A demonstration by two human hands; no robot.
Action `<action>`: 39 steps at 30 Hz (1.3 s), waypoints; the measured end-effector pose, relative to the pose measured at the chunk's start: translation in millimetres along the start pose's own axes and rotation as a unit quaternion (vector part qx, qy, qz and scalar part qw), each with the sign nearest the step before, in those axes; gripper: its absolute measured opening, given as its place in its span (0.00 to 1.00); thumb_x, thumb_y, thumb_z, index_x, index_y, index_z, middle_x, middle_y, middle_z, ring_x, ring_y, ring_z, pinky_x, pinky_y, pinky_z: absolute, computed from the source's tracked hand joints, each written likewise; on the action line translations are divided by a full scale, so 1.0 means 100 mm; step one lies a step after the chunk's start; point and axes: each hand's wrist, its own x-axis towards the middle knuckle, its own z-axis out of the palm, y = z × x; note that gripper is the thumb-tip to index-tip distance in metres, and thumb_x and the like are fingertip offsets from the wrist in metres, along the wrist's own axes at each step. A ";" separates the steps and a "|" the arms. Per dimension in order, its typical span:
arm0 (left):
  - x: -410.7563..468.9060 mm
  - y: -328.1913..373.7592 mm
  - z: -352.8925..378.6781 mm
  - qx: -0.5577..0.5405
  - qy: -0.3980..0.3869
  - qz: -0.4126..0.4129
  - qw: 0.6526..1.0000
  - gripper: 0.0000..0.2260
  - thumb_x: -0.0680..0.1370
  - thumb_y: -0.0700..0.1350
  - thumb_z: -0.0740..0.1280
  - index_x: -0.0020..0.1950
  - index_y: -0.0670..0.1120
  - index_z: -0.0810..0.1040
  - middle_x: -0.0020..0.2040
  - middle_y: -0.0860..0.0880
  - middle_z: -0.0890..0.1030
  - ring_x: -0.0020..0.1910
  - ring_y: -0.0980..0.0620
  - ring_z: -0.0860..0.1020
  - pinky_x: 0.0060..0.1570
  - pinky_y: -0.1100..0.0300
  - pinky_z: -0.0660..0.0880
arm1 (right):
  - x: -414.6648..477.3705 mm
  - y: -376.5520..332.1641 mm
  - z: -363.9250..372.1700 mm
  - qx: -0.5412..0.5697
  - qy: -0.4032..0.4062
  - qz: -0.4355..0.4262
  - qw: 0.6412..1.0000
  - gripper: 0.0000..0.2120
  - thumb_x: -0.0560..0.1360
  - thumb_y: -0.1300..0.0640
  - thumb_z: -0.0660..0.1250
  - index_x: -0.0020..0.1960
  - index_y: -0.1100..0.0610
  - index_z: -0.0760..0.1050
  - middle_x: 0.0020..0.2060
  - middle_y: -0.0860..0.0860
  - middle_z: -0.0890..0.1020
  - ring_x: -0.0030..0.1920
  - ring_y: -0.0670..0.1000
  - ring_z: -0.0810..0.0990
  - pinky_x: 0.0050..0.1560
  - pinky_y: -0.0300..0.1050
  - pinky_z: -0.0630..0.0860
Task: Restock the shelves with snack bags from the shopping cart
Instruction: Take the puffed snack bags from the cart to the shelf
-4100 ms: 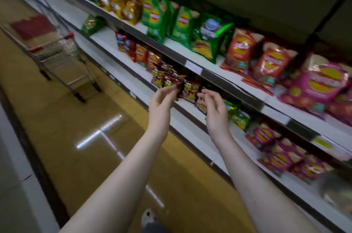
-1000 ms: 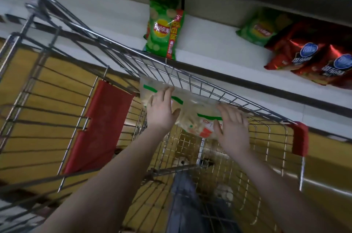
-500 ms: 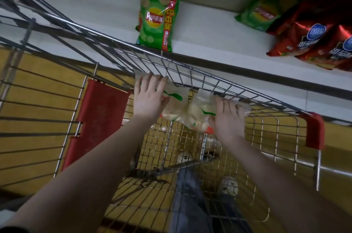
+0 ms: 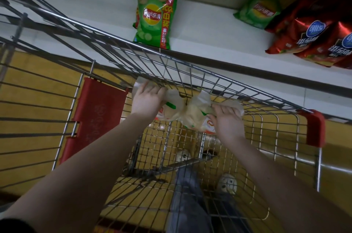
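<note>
- Now the pale snack bag, flat under the palms a second ago, is bunched between the left hand and the right hand. Each hand grips one end, inside the shopping cart at its far wall.
- The grasp looks secure and ready for the lift to the shelf.
- I cannot tell whether this is one bag or two, and the fingertips are hidden behind plastic and wire.

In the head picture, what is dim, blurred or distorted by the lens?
Head view: dim, the shelf shadowed at its back; cart wires fan out leftward, a wide-angle effect; the pale snack bag held by left hand and right hand looks slightly soft; red bags show small glints.
</note>
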 end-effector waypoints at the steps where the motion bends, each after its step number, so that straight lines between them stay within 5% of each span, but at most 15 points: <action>1: -0.02 0.00 0.03 -0.002 -0.006 -0.002 1.000 0.21 0.81 0.51 0.59 0.72 0.47 0.66 0.69 0.45 0.74 0.72 0.45 0.65 0.74 0.51 0.47 | 0.00 -0.01 0.00 0.004 -0.008 0.009 1.000 0.14 0.77 0.54 0.65 0.57 0.62 0.77 0.50 0.60 0.82 0.53 0.59 0.80 0.58 0.51 0.71; 8: -0.14 0.04 0.05 -0.105 -0.010 -0.043 0.993 0.14 0.82 0.48 0.59 0.64 0.43 0.73 0.61 0.40 0.79 0.71 0.42 0.67 0.69 0.50 0.59 | -0.01 -0.05 -0.05 0.028 0.027 0.039 0.998 0.10 0.80 0.59 0.60 0.53 0.62 0.78 0.43 0.59 0.83 0.45 0.59 0.80 0.41 0.43 0.66; 12: -0.28 0.14 -0.11 -0.146 0.011 -0.037 0.989 0.12 0.83 0.45 0.56 0.59 0.41 0.75 0.58 0.38 0.80 0.69 0.38 0.69 0.69 0.47 0.60 | -0.09 -0.09 -0.23 0.046 0.041 0.056 0.996 0.10 0.75 0.67 0.62 0.54 0.59 0.77 0.44 0.57 0.82 0.46 0.59 0.79 0.41 0.45 0.68; 15: -0.41 0.25 -0.33 -0.163 0.072 -0.038 0.983 0.12 0.83 0.46 0.54 0.54 0.41 0.74 0.50 0.40 0.82 0.60 0.37 0.75 0.55 0.48 0.68 | -0.22 -0.12 -0.55 0.041 0.035 0.036 0.998 0.12 0.79 0.59 0.55 0.59 0.55 0.74 0.51 0.53 0.80 0.53 0.56 0.77 0.48 0.46 0.70; 17: -0.51 0.34 -0.54 -0.160 0.096 -0.036 0.982 0.10 0.83 0.49 0.54 0.51 0.45 0.70 0.46 0.42 0.82 0.52 0.39 0.76 0.43 0.50 0.65 | -0.34 -0.13 -0.87 0.063 0.029 0.041 0.997 0.12 0.80 0.54 0.52 0.58 0.55 0.71 0.53 0.52 0.78 0.55 0.56 0.74 0.47 0.44 0.61; 24: -0.71 0.85 -1.51 -0.138 0.132 -0.032 0.981 0.11 0.82 0.53 0.53 0.49 0.46 0.66 0.41 0.40 0.81 0.44 0.38 0.78 0.39 0.52 0.60 | -0.67 -0.04 -1.92 0.089 0.098 0.005 0.991 0.26 0.77 0.36 0.51 0.43 0.56 0.75 0.35 0.50 0.75 0.42 0.52 0.70 0.45 0.46 0.60; 27: -0.81 1.21 -1.87 -0.162 0.145 -0.028 0.976 0.14 0.81 0.57 0.53 0.48 0.47 0.66 0.43 0.39 0.81 0.45 0.37 0.78 0.37 0.52 0.63 | -0.84 0.17 -2.19 0.116 0.184 0.026 0.976 0.30 0.66 0.29 0.44 0.29 0.54 0.66 0.23 0.49 0.70 0.36 0.57 0.75 0.45 0.45 0.61; 30: -0.86 1.62 -2.15 -0.189 0.164 -0.010 0.968 0.19 0.79 0.62 0.54 0.42 0.47 0.65 0.40 0.40 0.80 0.43 0.38 0.78 0.35 0.52 0.65 | -1.10 0.46 -2.49 0.125 0.211 0.044 0.968 0.30 0.69 0.30 0.50 0.31 0.55 0.71 0.26 0.52 0.75 0.38 0.58 0.76 0.47 0.47 0.65; 34: -1.02 2.33 -2.47 -0.179 0.172 0.035 0.968 0.21 0.78 0.64 0.55 0.40 0.47 0.66 0.38 0.43 0.80 0.43 0.39 0.78 0.32 0.53 0.64 | -1.66 0.98 -2.84 0.152 0.254 0.055 0.953 0.27 0.73 0.34 0.58 0.26 0.53 0.60 0.23 0.50 0.67 0.34 0.57 0.73 0.40 0.46 0.62; 39: -1.36 3.65 -2.70 -0.164 0.175 0.099 0.966 0.21 0.78 0.65 0.54 0.37 0.49 0.63 0.36 0.49 0.77 0.43 0.41 0.78 0.31 0.54 0.61 | -2.63 1.92 -3.18 0.142 0.294 0.110 0.939 0.26 0.75 0.39 0.60 0.26 0.53 0.62 0.22 0.50 0.68 0.34 0.57 0.71 0.45 0.48 0.70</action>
